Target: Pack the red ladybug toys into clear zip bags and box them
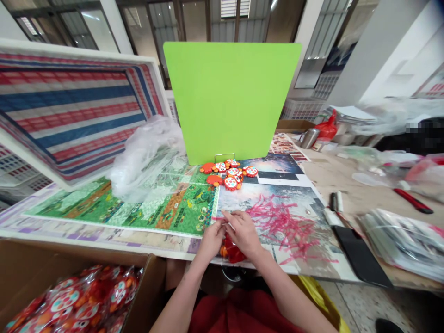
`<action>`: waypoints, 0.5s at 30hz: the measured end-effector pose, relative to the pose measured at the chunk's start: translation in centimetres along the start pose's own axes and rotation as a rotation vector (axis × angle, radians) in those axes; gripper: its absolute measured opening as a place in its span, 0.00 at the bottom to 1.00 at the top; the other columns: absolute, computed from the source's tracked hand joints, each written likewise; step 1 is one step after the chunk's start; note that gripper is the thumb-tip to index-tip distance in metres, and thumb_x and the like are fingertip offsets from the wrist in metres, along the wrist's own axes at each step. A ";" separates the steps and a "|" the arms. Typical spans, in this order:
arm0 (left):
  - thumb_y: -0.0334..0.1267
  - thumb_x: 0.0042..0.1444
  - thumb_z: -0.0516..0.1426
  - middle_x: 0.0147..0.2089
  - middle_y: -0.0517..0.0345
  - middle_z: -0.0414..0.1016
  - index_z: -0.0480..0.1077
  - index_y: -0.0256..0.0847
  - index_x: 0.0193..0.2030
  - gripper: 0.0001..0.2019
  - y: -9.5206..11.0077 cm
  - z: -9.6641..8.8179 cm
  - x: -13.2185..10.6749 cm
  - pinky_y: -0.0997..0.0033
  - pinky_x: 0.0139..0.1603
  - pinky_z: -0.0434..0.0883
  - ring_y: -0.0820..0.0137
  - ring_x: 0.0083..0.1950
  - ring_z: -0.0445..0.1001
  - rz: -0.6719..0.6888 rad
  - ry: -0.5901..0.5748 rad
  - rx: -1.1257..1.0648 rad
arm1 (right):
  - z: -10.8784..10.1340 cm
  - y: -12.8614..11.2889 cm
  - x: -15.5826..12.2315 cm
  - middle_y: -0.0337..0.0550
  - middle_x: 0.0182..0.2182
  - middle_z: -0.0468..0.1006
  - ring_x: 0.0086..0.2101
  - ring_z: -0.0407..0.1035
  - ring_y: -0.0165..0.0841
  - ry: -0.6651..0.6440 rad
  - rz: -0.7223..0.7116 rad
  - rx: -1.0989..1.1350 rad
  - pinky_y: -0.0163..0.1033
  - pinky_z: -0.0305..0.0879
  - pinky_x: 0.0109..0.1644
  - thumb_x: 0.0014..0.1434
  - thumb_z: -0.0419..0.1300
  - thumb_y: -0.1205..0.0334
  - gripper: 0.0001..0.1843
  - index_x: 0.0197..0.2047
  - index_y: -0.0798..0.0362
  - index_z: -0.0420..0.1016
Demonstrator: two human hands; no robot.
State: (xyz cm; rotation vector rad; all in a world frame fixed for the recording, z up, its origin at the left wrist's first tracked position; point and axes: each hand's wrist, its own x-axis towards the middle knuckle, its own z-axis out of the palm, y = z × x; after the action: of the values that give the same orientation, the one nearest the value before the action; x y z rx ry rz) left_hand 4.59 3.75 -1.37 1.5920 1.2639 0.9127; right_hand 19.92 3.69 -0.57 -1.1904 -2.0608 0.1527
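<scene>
Red plastic packet (231,250) sits bunched below both hands at the near edge of a printed mat (173,208); its long axis is hard to judge, perhaps running sideways. Left hand (211,240) and right hand (243,233) seem closed on it, fingertips meeting at its top. Any print is too small to read. Orange toys (231,178) lie ahead by a green board (229,97), pink strips (284,226) to the right, and bagged toys (65,300) in a carton (152,282) to the left.
</scene>
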 end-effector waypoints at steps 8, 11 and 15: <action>0.31 0.61 0.48 0.39 0.52 0.80 0.75 0.40 0.46 0.15 2.4 -0.5 -0.6 0.69 0.44 0.70 0.64 0.40 0.77 0.064 -0.108 0.305 | 0.2 -0.3 0.7 0.46 0.33 0.77 0.39 0.67 0.40 0.085 -0.037 0.043 0.45 0.68 0.45 0.63 0.51 0.72 0.22 0.59 0.53 0.69; 0.34 0.61 0.49 0.41 0.53 0.81 0.75 0.42 0.48 0.15 2.1 -0.4 -0.6 0.68 0.48 0.70 0.64 0.44 0.78 0.072 -0.109 0.260 | -0.1 1.4 0.5 0.45 0.34 0.78 0.40 0.68 0.41 0.125 0.140 0.174 0.46 0.68 0.45 0.58 0.54 0.70 0.19 0.53 0.53 0.70; 0.40 0.59 0.52 0.42 0.51 0.80 0.74 0.40 0.48 0.14 -0.3 -0.9 -0.2 0.67 0.40 0.72 0.63 0.41 0.78 -0.110 -0.071 -0.004 | -2.4 7.7 -1.1 0.49 0.33 0.77 0.36 0.70 0.41 0.331 0.469 0.132 0.47 0.67 0.43 0.54 0.54 0.63 0.12 0.41 0.54 0.72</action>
State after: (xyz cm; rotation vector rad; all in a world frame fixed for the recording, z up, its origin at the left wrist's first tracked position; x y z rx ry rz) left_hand 3.63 3.71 -1.35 1.5230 1.2857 0.7831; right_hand 27.18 6.51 -2.84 -1.4868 -1.4438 0.2869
